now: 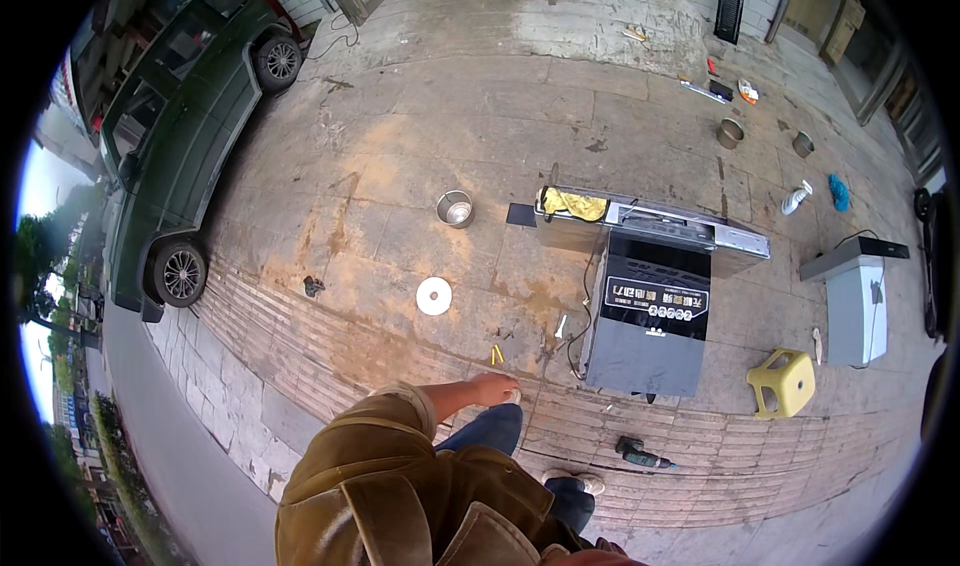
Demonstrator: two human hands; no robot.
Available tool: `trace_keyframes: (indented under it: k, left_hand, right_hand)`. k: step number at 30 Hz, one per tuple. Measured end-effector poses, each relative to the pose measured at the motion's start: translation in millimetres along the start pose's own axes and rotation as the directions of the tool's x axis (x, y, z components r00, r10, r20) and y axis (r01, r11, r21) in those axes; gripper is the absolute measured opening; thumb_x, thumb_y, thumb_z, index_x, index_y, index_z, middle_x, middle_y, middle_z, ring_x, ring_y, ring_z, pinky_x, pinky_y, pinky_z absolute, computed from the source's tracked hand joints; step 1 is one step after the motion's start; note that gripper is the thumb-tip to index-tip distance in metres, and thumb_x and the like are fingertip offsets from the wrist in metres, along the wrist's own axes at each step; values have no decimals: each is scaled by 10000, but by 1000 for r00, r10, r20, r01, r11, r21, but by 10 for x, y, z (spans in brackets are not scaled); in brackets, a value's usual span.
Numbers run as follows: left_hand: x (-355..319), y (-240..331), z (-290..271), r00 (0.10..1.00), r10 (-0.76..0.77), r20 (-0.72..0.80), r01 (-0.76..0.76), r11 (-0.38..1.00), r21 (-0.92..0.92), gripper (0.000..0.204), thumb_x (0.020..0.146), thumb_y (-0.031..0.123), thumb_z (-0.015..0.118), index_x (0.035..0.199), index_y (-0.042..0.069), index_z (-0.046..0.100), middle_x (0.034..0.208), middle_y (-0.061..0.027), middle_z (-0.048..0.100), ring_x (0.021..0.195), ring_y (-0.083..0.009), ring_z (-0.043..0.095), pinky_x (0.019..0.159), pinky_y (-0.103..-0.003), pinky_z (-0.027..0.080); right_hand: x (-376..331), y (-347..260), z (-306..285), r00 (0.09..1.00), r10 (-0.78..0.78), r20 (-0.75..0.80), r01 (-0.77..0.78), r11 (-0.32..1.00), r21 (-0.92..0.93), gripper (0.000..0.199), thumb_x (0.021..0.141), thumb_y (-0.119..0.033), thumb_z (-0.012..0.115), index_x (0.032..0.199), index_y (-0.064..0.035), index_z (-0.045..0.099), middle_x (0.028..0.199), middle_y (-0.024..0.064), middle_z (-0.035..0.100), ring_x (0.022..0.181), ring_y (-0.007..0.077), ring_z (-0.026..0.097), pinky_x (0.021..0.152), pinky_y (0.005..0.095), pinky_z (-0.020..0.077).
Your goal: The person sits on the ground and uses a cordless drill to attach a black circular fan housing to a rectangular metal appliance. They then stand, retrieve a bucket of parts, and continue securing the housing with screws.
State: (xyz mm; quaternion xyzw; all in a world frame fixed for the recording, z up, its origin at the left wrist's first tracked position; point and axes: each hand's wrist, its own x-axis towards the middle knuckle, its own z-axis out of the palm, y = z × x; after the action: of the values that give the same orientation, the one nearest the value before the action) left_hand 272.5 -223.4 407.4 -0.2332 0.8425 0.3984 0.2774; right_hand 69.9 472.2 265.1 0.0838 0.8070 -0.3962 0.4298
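My left hand point(492, 389) hangs in front of me at the end of a bare forearm, above my left shoe; its fingers are too hidden to read. At the lower edge a reddish patch point(600, 554) may be part of my right hand, but no fingers show. Nearest to the left hand on the paving lie yellow strips point(497, 354). Ahead to the right rests a large appliance with a black glass panel point(655, 291), apparently a range hood. A yellow cloth point(573, 204) is draped over the left end of its metal body.
A cordless drill point(645, 453), yellow stool point(783, 386) and light-coloured box-shaped part point(857, 309) stand or lie rightward. Ahead are a white disc point(434, 296) and metal bucket point(455, 209). Farther right are a spray bottle point(797, 198) and blue cloth point(838, 193). A green car point(190, 136) is parked left.
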Motion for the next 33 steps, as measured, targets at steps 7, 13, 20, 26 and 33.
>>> trace_keyframes:
  k: [7,13,20,26,33]
  left_hand:
    - [-3768,-1684,-297,319,-821,-473,853,466,-233,258,836,202,460,1028,75,576,1013,-197,617,950,-348,598,802,-451,482]
    - [-4869,-930,1956,387,-918,-85,777,374,-506,302,813,247,476,1023,103,638,1057,-180,625,983,-341,592,859,-412,463]
    - [-4876,-264,2822,478,-878,-14,515,293,-806,270,806,242,561,984,49,622,850,-139,660,726,-257,651,711,-358,499]
    - [-4696,-576,2650,421,-906,-39,315,186,-931,200,807,200,588,933,55,644,808,-94,680,682,-192,670,685,-322,513]
    - [-4710,-2145,2457,409,-907,-98,497,312,-810,337,775,363,575,1005,135,668,985,-141,658,959,-299,615,833,-374,478]
  right_hand:
    - [-1859,-3016,940,943,259,208,-286,951,115,114,799,-143,569,798,-38,613,726,61,612,584,194,602,426,275,420]
    - [-1148,-3823,1117,952,97,289,-71,992,-100,203,861,-169,541,1032,-64,573,847,100,642,619,181,626,471,246,431]
    - [-1165,-4581,1570,887,-2,461,132,959,-251,199,828,-109,543,1014,-44,572,827,89,644,617,163,629,508,266,465]
    - [-1214,-5689,2778,804,-195,561,418,857,-300,229,832,-130,565,1034,-23,575,838,85,646,639,159,638,526,264,470]
    - [-1652,-6579,4260,792,-201,576,414,871,-265,173,753,-65,621,909,5,598,750,77,628,622,178,633,537,270,494]
